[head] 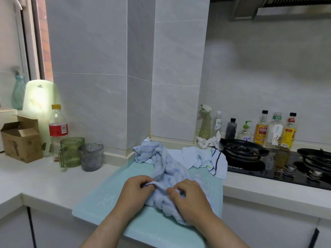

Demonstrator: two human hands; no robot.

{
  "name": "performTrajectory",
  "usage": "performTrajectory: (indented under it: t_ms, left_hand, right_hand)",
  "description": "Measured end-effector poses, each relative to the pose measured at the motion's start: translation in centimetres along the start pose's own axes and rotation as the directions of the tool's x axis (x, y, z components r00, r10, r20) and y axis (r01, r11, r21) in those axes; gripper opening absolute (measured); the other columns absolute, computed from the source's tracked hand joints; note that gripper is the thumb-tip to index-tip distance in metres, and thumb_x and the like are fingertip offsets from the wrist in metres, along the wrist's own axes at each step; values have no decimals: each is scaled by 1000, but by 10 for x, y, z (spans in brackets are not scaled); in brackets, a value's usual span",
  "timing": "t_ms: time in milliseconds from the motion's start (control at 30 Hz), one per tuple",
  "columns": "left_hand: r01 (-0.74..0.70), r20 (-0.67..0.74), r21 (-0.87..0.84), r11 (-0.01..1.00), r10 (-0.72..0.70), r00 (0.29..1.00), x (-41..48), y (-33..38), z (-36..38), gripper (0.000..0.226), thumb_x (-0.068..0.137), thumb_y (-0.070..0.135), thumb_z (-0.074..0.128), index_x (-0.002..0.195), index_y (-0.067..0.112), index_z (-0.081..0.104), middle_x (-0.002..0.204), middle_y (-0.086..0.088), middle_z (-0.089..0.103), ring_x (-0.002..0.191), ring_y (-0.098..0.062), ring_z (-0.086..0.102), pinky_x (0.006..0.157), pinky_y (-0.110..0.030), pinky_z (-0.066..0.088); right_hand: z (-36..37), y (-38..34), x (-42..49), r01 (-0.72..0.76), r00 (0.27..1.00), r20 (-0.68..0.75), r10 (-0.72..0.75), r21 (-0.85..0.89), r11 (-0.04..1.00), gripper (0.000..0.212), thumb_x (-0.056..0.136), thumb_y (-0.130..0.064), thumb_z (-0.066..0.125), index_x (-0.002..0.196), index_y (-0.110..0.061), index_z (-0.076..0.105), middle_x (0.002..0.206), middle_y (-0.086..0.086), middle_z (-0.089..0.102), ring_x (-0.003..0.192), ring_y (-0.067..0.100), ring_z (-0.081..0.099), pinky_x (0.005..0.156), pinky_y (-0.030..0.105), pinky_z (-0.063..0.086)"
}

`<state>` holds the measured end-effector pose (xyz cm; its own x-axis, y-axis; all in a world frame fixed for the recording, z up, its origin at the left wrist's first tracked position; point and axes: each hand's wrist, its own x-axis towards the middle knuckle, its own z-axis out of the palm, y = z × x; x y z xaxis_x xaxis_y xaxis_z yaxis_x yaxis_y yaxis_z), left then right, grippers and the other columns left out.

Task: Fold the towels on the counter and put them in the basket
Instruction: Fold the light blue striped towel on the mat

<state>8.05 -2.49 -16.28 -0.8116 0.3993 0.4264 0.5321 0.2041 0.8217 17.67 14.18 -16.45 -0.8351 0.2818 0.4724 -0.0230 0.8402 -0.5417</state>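
**Entry: pale blue towel, crumpled, in both hands**

Location: the blue towel (166, 169) lies in a long rumpled rope across the teal mat (100, 203), its far end heaped at the mat's back edge and its near end bunched at the mat's front.

Hold: the left hand (138, 190) pinches a fold of the near edge with curled fingers. The right hand (189, 199), just beside it over the mat's front, has its fingers curled into the bunched cloth.

Companions: a white towel (195, 158) sprawls over the mat's back right corner, and a striped cloth (217, 163) hangs off the mat's right edge. No basket is visible from here.

Handling, as I judge it: light, soft terry with no stiffness, so it will sag and cling to itself rather than slide. It wants spreading flat on the mat first. Best taken by two corners of one hem — not by the middle, where a hold only gathers more wrinkles.

Status: nothing folded yet.
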Motion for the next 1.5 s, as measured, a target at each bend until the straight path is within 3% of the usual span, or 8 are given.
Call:
performTrajectory:
  t_ms: [133,400,667,833,967,1200,1300,1500]
  left_hand:
    - [13,-9,-31,999,-13,1000,1,-1,1,16,80,7,73,70,20,75,67,8,69,61,-1,58,59,-17,44]
    - [7,159,279,960,-53,986,5,-6,4,8,68,29,61,67,36,64,65,8,64,65,-7,57,65,-27,46]
    - [-205,155,525,826,143,977,-1,-8,7,14,86,26,50,73,22,47,57,7,44,62,-9,45,110,-18,14]
    - [-377,357,765,522,142,923,-7,11,-31,31,80,42,43,64,16,40,61,-5,44,67,-23,39,55,-21,28]
    - [-297,354,785,544,-1,935,5,18,-72,36,79,46,52,64,14,47,70,-2,52,72,-21,51,59,-26,34]
    - [4,276,506,862,-166,947,5,25,-98,27,92,36,57,71,20,51,66,5,48,60,-8,44,61,-25,36]
    - [186,101,69,980,-192,976,15,33,-87,25,96,31,56,83,10,64,74,-4,69,67,-13,63,65,-26,50]
    - [368,116,-727,580,-425,898,42,37,-38,13,96,7,51,97,0,61,91,-23,67,78,-28,65,80,-37,54]
  right_hand:
    - [1,4,2,-58,996,-60,64,101,993,29,84,-29,64,63,-14,50,62,-7,47,66,8,45,61,24,36]
    - [3,17,3,-315,907,-200,372,266,911,20,99,-21,45,79,-17,45,80,1,56,72,17,52,61,30,38]
    - [-3,21,8,-405,838,-259,480,293,866,19,101,-19,36,83,-17,42,85,3,55,75,17,53,58,31,36]
    - [-28,23,32,-465,833,-168,526,300,833,15,99,-14,38,91,-8,49,79,3,53,66,13,48,56,27,32]
    - [-59,33,49,-514,785,-228,576,280,811,17,98,-13,39,98,-2,52,76,4,52,69,22,50,64,30,34]
    - [-84,34,65,-508,753,-320,575,271,817,15,98,-15,42,97,-2,50,98,16,58,85,30,54,74,32,38]
    - [-83,21,59,-458,787,-354,506,214,863,16,95,-15,42,99,-5,53,102,13,59,87,31,56,72,33,40]
    - [-33,-15,44,-340,937,-153,314,-193,920,23,90,-14,40,110,-15,53,113,10,43,93,31,57,77,34,45]
